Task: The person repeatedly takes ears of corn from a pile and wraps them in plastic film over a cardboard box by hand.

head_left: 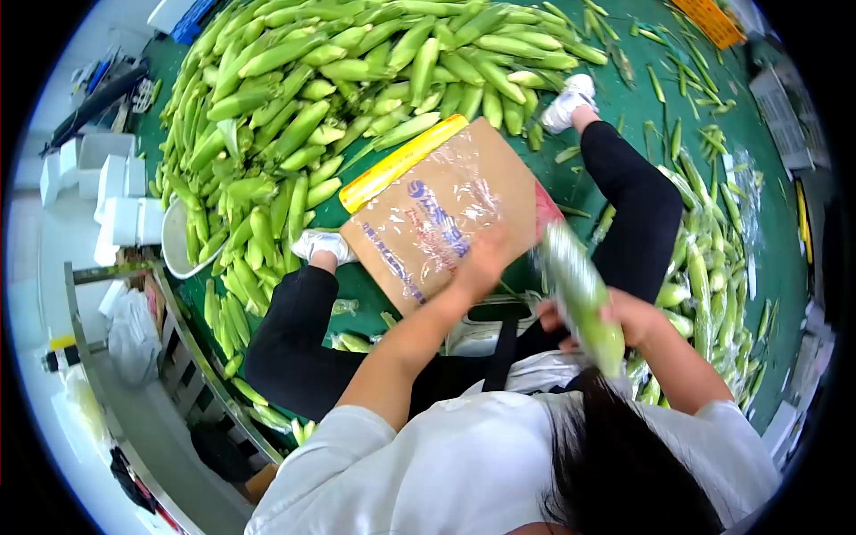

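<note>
In the head view my right hand [624, 319] grips an ear of corn [584, 299], green and tilted, with shiny clear plastic around it. The corn is smeared by motion. My left hand [484, 263] is over the lower right part of a flat-topped cardboard box [392, 245]; its fingers are blurred, so I cannot tell whether they hold anything. Clear plastic film [446, 214] with blue and red print lies on the cardboard. Along the box's far edge runs a yellow strip [406, 160].
A large heap of green corn [357, 80] fills the floor ahead and left. Plastic-wrapped corn [704, 276] is piled on the right. A white bowl [183, 245], white foam boxes [116, 196] and a metal-framed table [169, 330] stand left. An orange crate [711, 20] is far right.
</note>
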`<state>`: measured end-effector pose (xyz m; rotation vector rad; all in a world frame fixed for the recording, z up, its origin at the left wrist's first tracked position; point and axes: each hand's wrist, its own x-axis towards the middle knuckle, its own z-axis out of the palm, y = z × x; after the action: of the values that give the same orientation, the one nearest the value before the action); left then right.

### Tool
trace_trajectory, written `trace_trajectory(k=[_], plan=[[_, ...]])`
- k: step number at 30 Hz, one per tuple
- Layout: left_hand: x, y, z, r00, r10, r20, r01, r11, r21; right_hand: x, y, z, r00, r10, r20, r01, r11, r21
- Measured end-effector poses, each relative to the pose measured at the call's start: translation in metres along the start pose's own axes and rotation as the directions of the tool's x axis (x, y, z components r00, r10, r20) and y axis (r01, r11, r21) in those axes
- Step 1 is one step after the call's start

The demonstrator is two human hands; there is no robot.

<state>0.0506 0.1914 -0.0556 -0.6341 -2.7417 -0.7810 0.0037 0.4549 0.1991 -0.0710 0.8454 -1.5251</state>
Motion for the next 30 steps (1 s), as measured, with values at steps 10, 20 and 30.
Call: trace_trajectory(k=[10, 20, 30], plan=[[0.102, 0.129, -0.182, 0.984, 0.176, -0.011, -0.176, 0.983, 0.047, -0.01, -0.013, -0.034, 0.967, 0.255, -0.026, -0.249, 0.957, 0.148], [0.154, -0.099, -0.159, 0.671, -0.072, 0.738, 0.727, 0.257, -0.636, -0.161, 0.133, -0.012, 0.212, -0.568, -0.796, -0.53, 0.617, -0.582], [0.098, -0.406, -0.031, 0.663, -0.749, -0.018, 0.683, 0.594, 0.425, -0.155, 0.04, -0.065, -0.194, -0.723, -0.663, -0.624, 0.612, -0.485]])
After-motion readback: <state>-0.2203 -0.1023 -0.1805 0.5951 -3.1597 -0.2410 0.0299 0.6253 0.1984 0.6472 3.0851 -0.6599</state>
